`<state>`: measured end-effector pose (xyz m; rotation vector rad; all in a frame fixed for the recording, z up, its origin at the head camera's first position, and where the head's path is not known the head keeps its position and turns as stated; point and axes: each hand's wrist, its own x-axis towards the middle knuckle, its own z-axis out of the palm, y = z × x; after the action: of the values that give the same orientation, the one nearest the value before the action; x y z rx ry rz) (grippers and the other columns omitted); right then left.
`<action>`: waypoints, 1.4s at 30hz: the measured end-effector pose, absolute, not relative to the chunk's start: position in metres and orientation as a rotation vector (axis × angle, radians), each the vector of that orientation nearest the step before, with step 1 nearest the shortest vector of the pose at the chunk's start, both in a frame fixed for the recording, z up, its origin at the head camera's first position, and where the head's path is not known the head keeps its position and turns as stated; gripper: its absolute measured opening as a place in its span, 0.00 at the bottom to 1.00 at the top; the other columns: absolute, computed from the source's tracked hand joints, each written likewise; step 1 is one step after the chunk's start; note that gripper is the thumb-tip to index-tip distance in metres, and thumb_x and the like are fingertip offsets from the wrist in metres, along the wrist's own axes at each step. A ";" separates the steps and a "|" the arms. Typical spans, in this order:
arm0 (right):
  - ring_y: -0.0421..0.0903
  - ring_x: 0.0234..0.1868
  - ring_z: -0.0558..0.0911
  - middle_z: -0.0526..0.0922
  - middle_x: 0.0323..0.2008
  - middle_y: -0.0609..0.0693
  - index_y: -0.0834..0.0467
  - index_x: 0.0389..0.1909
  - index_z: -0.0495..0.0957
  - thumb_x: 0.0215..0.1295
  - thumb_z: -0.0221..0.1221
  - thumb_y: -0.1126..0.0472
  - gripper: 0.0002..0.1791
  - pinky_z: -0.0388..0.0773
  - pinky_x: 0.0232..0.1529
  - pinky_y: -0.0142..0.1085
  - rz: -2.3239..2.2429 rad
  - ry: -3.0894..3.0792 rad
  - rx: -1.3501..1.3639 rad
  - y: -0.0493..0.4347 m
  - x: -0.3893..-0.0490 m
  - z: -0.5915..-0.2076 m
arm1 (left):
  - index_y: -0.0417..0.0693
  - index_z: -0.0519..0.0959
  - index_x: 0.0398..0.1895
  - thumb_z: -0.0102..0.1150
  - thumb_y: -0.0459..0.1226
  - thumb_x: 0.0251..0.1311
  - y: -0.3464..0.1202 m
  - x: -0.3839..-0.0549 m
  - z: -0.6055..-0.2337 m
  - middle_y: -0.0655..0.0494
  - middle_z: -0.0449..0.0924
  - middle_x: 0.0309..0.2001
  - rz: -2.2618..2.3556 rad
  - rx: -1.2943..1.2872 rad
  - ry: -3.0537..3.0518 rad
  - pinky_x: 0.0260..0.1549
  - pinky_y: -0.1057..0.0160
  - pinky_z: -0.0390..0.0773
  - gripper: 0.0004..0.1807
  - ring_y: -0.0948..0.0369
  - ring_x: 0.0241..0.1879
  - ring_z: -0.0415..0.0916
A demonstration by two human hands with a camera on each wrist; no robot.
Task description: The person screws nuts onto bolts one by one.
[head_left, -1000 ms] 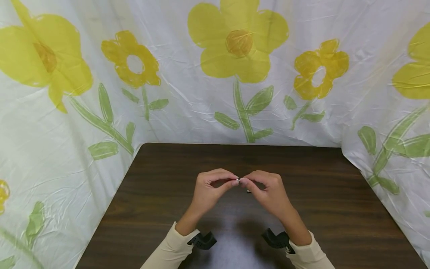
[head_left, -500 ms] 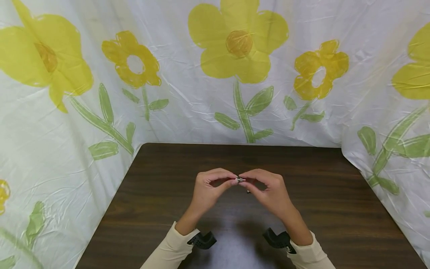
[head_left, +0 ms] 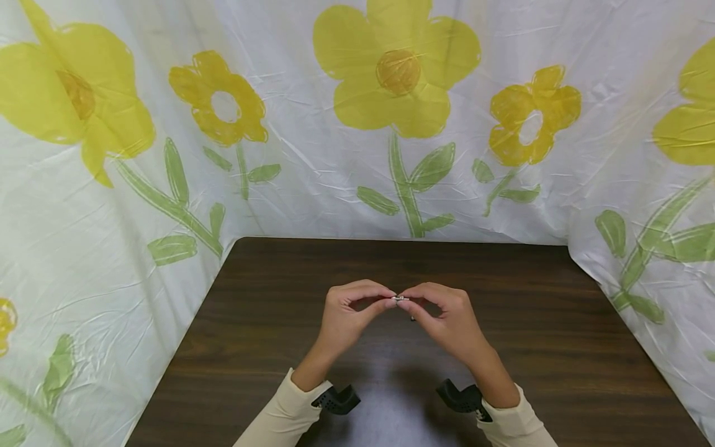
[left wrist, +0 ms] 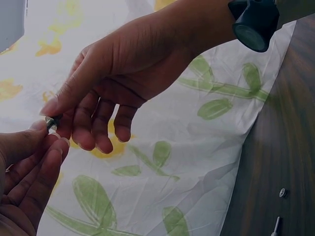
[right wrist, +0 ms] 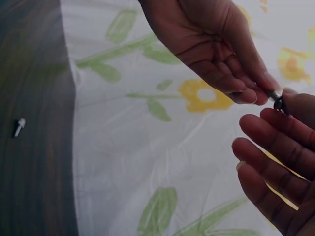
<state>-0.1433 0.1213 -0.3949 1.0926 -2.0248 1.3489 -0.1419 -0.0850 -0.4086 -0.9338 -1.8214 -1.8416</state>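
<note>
Both hands meet over the middle of the table, fingertip to fingertip, at a small shiny metal piece (head_left: 399, 298). My left hand (head_left: 347, 310) pinches its left end between thumb and index finger; my right hand (head_left: 447, 316) pinches the right end the same way. Seen from the left wrist, the silvery metal piece (left wrist: 51, 124) has a darker end toward the right hand (left wrist: 133, 69). In the right wrist view that dark, rounded end (right wrist: 279, 104) sits at the right thumb tip. Fingertips hide much of the piece. The other fingers of the right hand (right wrist: 280, 157) are loosely spread.
On the dark wooden table (head_left: 268, 347) lie a small round metal part (left wrist: 283, 192) and a thin metal pin-like part (left wrist: 276, 227). A small metal part (right wrist: 19, 127) also shows from the right wrist. A white flowered curtain (head_left: 301, 186) hangs behind the table and along its sides.
The right thumb and index finger spread apart half a second ago, baring the metal piece, and are now slightly closer together. More of the piece shows than one second ago. The left hand barely moves.
</note>
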 end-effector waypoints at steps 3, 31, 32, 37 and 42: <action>0.42 0.31 0.85 0.88 0.36 0.51 0.61 0.44 0.86 0.50 0.73 0.77 0.20 0.83 0.33 0.31 1.346 -2.004 1.091 0.121 -0.144 -0.395 | 0.38 0.88 0.37 0.71 0.24 0.56 -0.085 -0.142 -0.408 0.48 0.87 0.35 -1.837 -0.936 -1.816 0.34 0.52 0.86 0.06 0.55 0.35 0.85; 0.40 0.29 0.84 0.88 0.32 0.51 0.58 0.41 0.86 0.60 0.67 0.75 0.12 0.81 0.33 0.27 1.377 -2.051 1.063 0.120 -0.141 -0.394 | 0.38 0.88 0.37 0.71 0.23 0.55 -0.084 -0.142 -0.407 0.46 0.87 0.35 -1.851 -0.944 -1.801 0.34 0.55 0.86 0.07 0.55 0.34 0.85; 0.40 0.30 0.85 0.88 0.34 0.52 0.59 0.43 0.86 0.58 0.68 0.75 0.13 0.82 0.34 0.28 1.374 -2.039 1.060 0.120 -0.142 -0.394 | 0.38 0.88 0.37 0.70 0.23 0.55 -0.084 -0.142 -0.407 0.46 0.87 0.35 -1.849 -0.942 -1.803 0.34 0.55 0.86 0.07 0.55 0.34 0.85; 0.42 0.31 0.85 0.89 0.37 0.54 0.62 0.46 0.85 0.61 0.71 0.63 0.14 0.83 0.33 0.31 1.357 -1.949 1.101 0.121 -0.144 -0.395 | 0.38 0.88 0.37 0.70 0.23 0.56 -0.084 -0.142 -0.407 0.46 0.87 0.35 -1.840 -0.937 -1.804 0.34 0.52 0.86 0.07 0.54 0.35 0.85; 0.43 0.32 0.86 0.89 0.37 0.52 0.61 0.45 0.86 0.67 0.66 0.55 0.14 0.83 0.35 0.30 1.347 -1.884 1.164 0.119 -0.147 -0.396 | 0.37 0.88 0.37 0.70 0.23 0.57 -0.084 -0.142 -0.407 0.46 0.87 0.35 -1.845 -0.940 -1.797 0.35 0.54 0.86 0.06 0.52 0.36 0.85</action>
<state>-0.1468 0.1186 -0.3956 1.1640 -1.8836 1.3474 -0.1417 -0.0839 -0.4073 -0.9402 -1.7968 -1.8454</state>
